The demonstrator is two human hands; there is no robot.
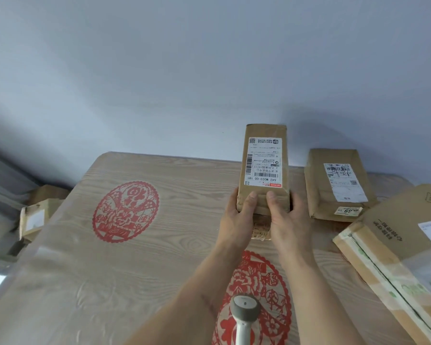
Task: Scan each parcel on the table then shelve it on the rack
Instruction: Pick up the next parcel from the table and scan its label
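Looking like a small parcel-sorting room: labelled cardboard parcels (pixel 339 185) lying on a wood-grain table (pixel 159 245), handheld scanner (pixel 244 317) resting nearby, plain wall (pixel 209 70) behind.

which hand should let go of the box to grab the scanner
Right, probably. Both hands, left and right, grip the parcel; the scanner lies near the table edge between the forearms, slightly nearer the right.

Brown cardboard parcel (pixel 264 168) with white label (pixel 263 162), pale woodgrain table (pixel 139 245) with red papercut motifs (pixel 125 211), grey-white scanner (pixel 244 317)
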